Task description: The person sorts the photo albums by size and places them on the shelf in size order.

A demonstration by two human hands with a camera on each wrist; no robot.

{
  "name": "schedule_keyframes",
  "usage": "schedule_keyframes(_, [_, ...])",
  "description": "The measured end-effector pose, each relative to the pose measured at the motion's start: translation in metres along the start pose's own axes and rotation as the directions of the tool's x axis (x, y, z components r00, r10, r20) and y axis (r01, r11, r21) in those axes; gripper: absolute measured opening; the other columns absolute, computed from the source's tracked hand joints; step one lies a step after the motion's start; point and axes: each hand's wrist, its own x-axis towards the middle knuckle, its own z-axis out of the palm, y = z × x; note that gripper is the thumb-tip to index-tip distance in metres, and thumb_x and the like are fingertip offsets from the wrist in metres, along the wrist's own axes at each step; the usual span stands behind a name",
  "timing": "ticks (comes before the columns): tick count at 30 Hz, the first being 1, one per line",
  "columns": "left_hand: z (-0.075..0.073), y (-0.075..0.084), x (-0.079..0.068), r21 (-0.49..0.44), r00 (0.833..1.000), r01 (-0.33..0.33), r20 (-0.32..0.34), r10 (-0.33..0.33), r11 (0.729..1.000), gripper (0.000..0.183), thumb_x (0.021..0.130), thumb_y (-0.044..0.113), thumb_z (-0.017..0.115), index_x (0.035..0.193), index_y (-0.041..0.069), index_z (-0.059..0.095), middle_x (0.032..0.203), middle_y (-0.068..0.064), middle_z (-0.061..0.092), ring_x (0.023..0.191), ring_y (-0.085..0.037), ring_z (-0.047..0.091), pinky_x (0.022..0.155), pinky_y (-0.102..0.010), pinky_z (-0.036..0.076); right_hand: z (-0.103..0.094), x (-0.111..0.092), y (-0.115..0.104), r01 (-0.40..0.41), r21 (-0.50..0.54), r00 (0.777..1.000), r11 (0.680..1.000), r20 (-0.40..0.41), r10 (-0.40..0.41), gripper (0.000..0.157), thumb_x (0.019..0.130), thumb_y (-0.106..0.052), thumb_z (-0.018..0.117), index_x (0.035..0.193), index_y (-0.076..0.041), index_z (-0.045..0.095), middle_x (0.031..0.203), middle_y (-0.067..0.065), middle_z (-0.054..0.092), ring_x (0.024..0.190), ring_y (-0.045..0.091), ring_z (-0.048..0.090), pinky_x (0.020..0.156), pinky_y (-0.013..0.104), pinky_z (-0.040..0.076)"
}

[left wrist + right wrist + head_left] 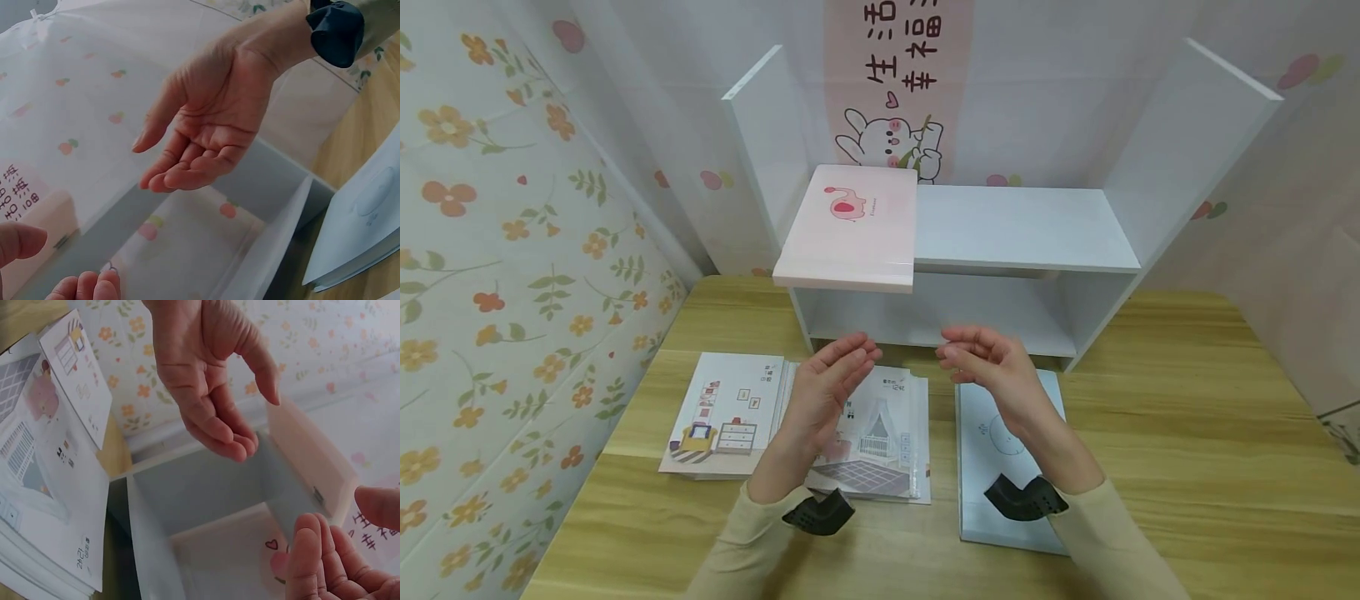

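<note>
My left hand (816, 396) hovers in front of the white shelf (1022, 225), its fingers loosely bent and nothing in them. Facing it, palm inward, is my right hand (1007, 375), also holding nothing; a gap separates the two. Under the left hand lie white books (872, 450) with room drawings on their covers. A pale blue book (1000, 500) is below the right hand. On the shelf's upper board, at the left, rests a flat pink book-like thing (850, 225) with an elephant picture; its front edge juts past the board. In the right wrist view it shows a dark clasp.
The shelf has two tall side panels (1187, 150) and a lower compartment (962, 308). A second stack of white books (730, 408) lies at the left on the wooden table (1187, 467). Patterned curtains (512, 250) hang left and behind.
</note>
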Motion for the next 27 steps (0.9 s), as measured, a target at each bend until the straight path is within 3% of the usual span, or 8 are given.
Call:
schedule_keyframes(7, [0.006, -0.017, -0.003, 0.071, 0.999, 0.046, -0.019, -0.045, 0.996, 0.032, 0.089, -0.007, 0.053, 0.121, -0.012, 0.051, 0.102, -0.01, 0.065, 0.094, -0.017, 0.065, 0.087, -0.026, 0.049, -0.002, -0.006, 0.005, -0.027, -0.02, 1.0, 0.999, -0.013, 0.027, 0.031, 0.091, -0.012, 0.061, 0.116, 0.005, 0.055, 0.097, 0.006, 0.067, 0.086, 0.018, 0.064, 0.075, 0.031, 0.054])
schedule_keyframes(17, [0.007, -0.037, -0.005, 0.184, 0.993, 0.098, 0.04, -0.107, 0.978, 0.037, 0.088, -0.001, 0.058, 0.123, -0.012, 0.05, 0.116, -0.021, 0.06, 0.097, -0.016, 0.064, 0.09, -0.027, 0.048, -0.01, -0.024, 0.02, -0.098, -0.017, 0.995, 0.995, -0.013, 0.098, 0.035, 0.091, -0.013, 0.061, 0.118, 0.008, 0.053, 0.096, 0.004, 0.067, 0.086, 0.017, 0.065, 0.075, 0.029, 0.054])
schedule_keyframes(27, [0.007, -0.06, -0.012, 0.297, 0.981, 0.158, 0.059, -0.183, 0.942, 0.039, 0.089, 0.009, 0.063, 0.121, -0.01, 0.052, 0.111, -0.016, 0.064, 0.099, -0.018, 0.063, 0.091, -0.028, 0.048, -0.019, -0.043, 0.04, -0.181, -0.055, 0.983, 0.982, -0.046, 0.178, 0.038, 0.091, -0.015, 0.062, 0.119, 0.009, 0.053, 0.098, 0.009, 0.067, 0.09, 0.025, 0.064, 0.075, 0.028, 0.053])
